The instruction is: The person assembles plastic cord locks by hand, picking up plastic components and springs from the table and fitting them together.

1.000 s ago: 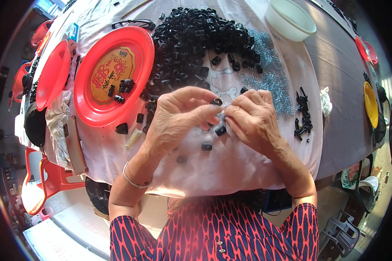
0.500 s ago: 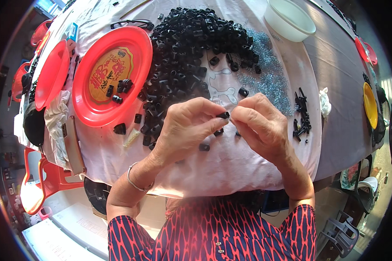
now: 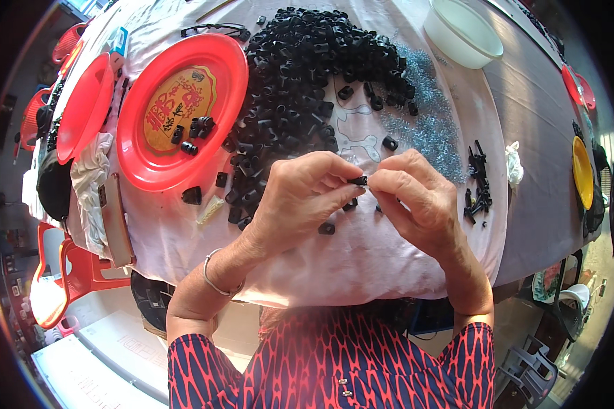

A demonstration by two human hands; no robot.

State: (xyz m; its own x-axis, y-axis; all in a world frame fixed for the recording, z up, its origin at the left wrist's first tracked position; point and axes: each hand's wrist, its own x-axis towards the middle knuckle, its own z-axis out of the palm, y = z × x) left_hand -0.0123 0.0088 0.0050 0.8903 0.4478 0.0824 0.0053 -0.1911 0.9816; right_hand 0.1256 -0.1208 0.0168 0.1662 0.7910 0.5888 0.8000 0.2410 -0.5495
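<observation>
Between the thumb and forefinger of my left hand [image 3: 303, 192] is a small black plastic piece [image 3: 358, 181]. My right hand [image 3: 418, 194] pinches at the piece's right end; whatever its fingertips grip is too small to make out. Several loose black pieces lie under and around the hands, one of them [image 3: 326, 228] just below the left fingers. Beyond the hands spreads a big heap of black plastic pieces [image 3: 307, 61]. To its right lies a scatter of small silvery metal parts, apparently springs [image 3: 426, 136].
A red plate [image 3: 133, 146] holding a few black pieces stands left of the heap. Thin black stem-like parts [image 3: 481, 180] lie to the right. A translucent tub [image 3: 464, 34] is at the far right, a crumpled white tissue [image 3: 514, 165] nearer. Eyeglasses [image 3: 215, 31] rest behind the plate.
The view has shifted slightly. My hands stay together at the black piece, which now lies more level between the fingertips, pointing toward the right hand.
</observation>
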